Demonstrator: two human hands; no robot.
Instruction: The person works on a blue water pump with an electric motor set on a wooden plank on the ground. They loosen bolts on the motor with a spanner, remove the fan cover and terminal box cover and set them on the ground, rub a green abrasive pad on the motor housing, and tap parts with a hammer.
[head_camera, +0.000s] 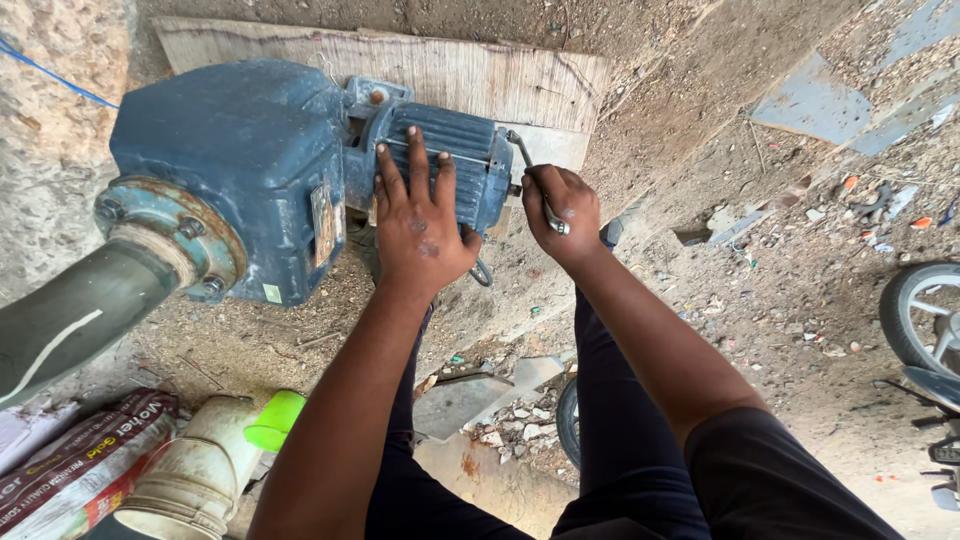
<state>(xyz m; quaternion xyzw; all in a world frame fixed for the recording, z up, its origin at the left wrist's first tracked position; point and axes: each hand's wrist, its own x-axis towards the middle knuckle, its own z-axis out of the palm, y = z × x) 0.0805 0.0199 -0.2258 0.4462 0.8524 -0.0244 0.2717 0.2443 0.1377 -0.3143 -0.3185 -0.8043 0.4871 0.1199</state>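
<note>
Now keep your left hand (422, 225) spread flat, fingers open, on the blue motor (445, 160) while your right hand (560, 212), fingers closed around the wrench (535, 180), turns squarely.

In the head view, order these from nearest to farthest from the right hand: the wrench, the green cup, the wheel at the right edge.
1. Wrench: gripped in the right hand, beside the blue motor.
2. Wheel: far right edge.
3. Green cup: lower left, by the white container. The wheel and cup are fairly close to call.
</note>
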